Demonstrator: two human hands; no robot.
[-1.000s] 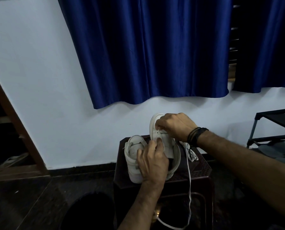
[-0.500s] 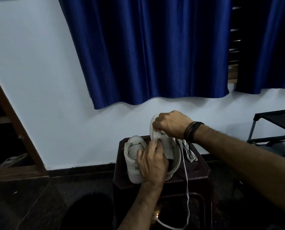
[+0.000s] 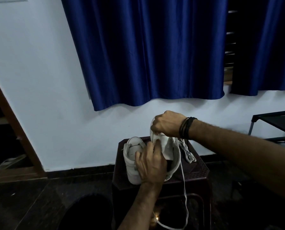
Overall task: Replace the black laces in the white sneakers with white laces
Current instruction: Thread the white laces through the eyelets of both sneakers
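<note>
Two white sneakers stand on a dark brown plastic stool (image 3: 199, 170). The left sneaker (image 3: 131, 163) rests flat. The right sneaker (image 3: 170, 150) is tipped up, toe raised. My left hand (image 3: 151, 165) grips the right sneaker from the near side, thumb pressed on its tongue area. My right hand (image 3: 167, 124) pinches a white lace at the shoe's raised front. A long white lace (image 3: 185, 193) hangs from the shoe down past the stool's edge. A bundle of white lace (image 3: 188, 151) lies on the stool at the right.
A blue curtain (image 3: 146, 50) hangs on the white wall behind the stool. A dark metal rack (image 3: 274, 120) stands at the right. A wooden frame (image 3: 14, 123) runs along the left. The floor is dark.
My right hand has risen slightly with the lace end and pulled it up at the shoe's front. My left hand has kept its grip on the sneaker.
</note>
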